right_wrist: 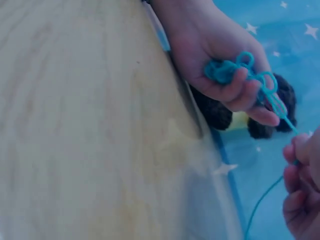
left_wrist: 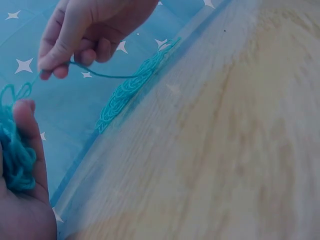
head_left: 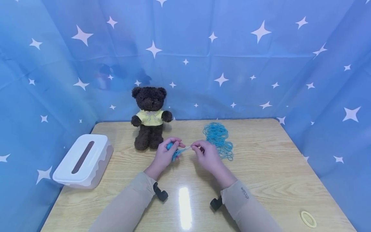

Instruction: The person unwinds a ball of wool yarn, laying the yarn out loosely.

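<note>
In my left hand (head_left: 165, 154) I hold a bunch of teal yarn (right_wrist: 220, 71), fingers curled round it and a few loops sticking out. My right hand (head_left: 207, 155) pinches the strand between thumb and fingertips, a short way to the right of the left hand. The strand (head_left: 185, 149) runs taut between the two hands. From the right fingertips the yarn strand (left_wrist: 107, 76) sags on to a loose pile of teal yarn (head_left: 217, 137), which lies on the table just beyond the right hand.
A dark brown teddy bear (head_left: 149, 104) in a yellow top stands behind the left hand. At the left edge of the wooden table (head_left: 261, 167) sits a white-lidded tissue box (head_left: 84, 158). A pale yellow ring (head_left: 308, 219) lies near the front right. Blue star-patterned curtain (head_left: 188, 38) surrounds the table.
</note>
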Demonstrator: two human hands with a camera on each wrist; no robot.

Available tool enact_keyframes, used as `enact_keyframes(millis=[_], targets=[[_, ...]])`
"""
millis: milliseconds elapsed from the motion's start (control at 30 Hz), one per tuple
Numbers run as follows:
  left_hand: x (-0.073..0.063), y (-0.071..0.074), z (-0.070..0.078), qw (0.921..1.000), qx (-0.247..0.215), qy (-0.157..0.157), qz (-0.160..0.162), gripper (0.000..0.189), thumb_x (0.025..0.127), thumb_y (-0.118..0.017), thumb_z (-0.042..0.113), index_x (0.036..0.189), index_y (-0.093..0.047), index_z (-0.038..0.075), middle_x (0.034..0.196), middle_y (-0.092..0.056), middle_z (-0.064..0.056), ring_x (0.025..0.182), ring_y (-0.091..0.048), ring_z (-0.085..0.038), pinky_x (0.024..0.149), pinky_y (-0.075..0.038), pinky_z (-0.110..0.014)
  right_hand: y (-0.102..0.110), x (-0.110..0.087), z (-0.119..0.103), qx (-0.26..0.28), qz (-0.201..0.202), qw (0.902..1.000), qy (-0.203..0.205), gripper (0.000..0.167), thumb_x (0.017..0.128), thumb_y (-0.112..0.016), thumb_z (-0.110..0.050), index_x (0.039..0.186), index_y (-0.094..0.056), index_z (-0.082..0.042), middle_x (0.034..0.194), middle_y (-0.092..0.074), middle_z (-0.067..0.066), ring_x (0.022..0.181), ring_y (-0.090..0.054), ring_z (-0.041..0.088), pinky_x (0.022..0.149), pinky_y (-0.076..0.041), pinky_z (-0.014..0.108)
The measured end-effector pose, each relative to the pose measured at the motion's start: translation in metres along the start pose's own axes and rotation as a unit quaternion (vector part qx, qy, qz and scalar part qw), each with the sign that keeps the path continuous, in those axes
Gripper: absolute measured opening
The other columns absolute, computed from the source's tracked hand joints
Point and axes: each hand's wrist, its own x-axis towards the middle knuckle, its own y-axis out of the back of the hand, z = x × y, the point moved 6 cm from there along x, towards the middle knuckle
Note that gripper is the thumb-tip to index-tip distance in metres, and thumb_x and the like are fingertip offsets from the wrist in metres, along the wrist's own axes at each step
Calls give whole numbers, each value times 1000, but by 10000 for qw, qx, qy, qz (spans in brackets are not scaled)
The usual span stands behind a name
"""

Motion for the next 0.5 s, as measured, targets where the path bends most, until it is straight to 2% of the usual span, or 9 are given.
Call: enact_keyframes(millis=[133,200,300,433,500], targets=[[-1,-1,1,9995,222,209,10,39,117,-58,28,136,-66,-5,106,-80,-6,66,-66,-11,57,-57,-23,13,2,3,-12,386,9992,40,12,110,-70,-17,112,-80,-11,104,-79,7,76,-61,10,67,-54,25],[-2,-1,3,9989,448,162,51,35,116,-61,27,131,-72,-2,104,-79,-12,71,-67,-9,59,-57,-23,19,1,6,14,492,9988,-11,12,110,-70,-16,113,-79,-10,104,-78,9,76,-62,11,66,-55,25],[-3,-1,5,9972,745,12,88,28,113,-67,24,125,-77,2,112,-78,-18,83,-69,-6,72,-60,-21,27,0,14,93,531,9983,-202,13,111,-68,-17,114,-78,-9,102,-77,12,76,-63,13,65,-55,25],[-5,-2,7,9957,924,-109,4,19,106,-76,20,120,-79,7,120,-76,-13,83,-66,-6,75,-58,-20,43,-6,26,72,593,9969,-514,17,112,-66,-20,118,-77,-9,98,-75,14,75,-61,14,64,-53,24],[-5,-3,7,9959,891,-127,-105,18,104,-79,17,119,-78,7,111,-73,-9,76,-62,-8,69,-57,-22,52,-10,32,-4,695,9958,-591,18,112,-66,-20,119,-77,-8,96,-74,14,75,-60,14,64,-52,23]])
